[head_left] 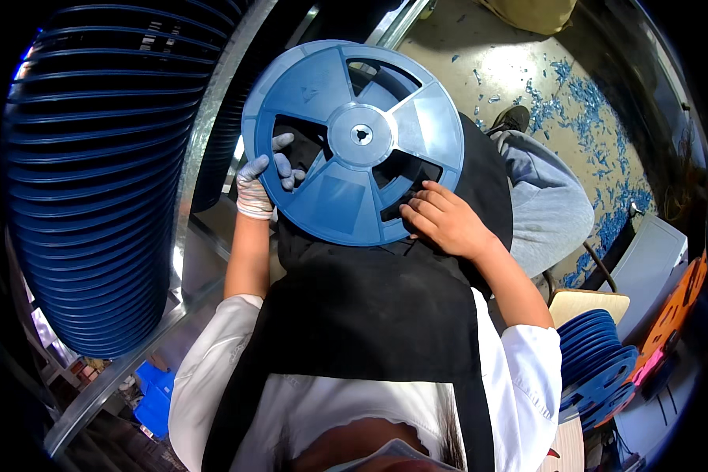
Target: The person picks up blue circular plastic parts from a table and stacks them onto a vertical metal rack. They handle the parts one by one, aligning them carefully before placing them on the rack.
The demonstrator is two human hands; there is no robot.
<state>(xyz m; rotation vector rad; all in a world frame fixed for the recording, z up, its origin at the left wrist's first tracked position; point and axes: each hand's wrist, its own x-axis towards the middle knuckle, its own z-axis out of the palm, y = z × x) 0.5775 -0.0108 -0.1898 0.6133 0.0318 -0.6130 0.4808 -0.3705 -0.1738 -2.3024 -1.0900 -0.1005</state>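
A large blue plastic reel (322,200) lies tilted over my lap, with a round hub (361,135) and several wide cutouts. Behind its front disc, part of a second disc shows at the upper left. My left hand (261,182), in a pale glove with a striped cuff, grips the left rim, its fingers showing through the left cutout. At the lower right cutout, my bare right hand (442,219) curls its fingers over the reel's rim; the thumb is hidden.
A tall row of dark blue discs (102,197) stands at the left behind a metal frame (193,149). Blue scraps (606,157) litter the floor at right. More blue reels (594,354) and an orange reel (672,307) stand at lower right. A blue bin (156,397) sits lower left.
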